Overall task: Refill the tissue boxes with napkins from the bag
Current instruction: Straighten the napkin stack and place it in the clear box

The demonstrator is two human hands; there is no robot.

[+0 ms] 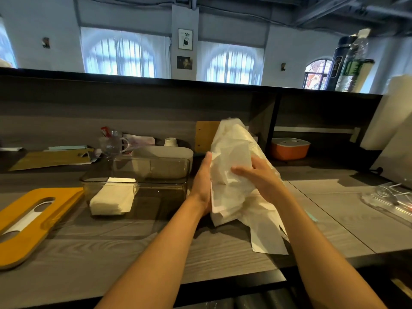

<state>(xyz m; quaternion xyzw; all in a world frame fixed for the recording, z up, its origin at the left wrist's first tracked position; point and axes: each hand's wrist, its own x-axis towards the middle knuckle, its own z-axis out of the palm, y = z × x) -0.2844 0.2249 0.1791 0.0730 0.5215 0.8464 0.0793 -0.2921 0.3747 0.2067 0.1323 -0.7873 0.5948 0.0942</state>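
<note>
A translucent white plastic bag (231, 157) full of napkins stands tilted on the counter at centre. My left hand (201, 181) holds its left side, fingers pointing up along the bag. My right hand (258, 177) grips the bag's front from the right, fingers curled into the plastic. To the left, a clear tissue box (142, 177) lies open, with a short stack of white napkins (113, 198) in its left end. Its yellow wooden lid (29, 221), with a long slot, lies flat further left.
Behind the clear box stand a grey tissue box (162, 152), a glass mug (111, 142) and a small white bottle (170, 142). An orange container (289, 148) sits in the shelf recess. Clear plastic packaging (388, 199) lies at the right; paper rolls (385, 117) lean there.
</note>
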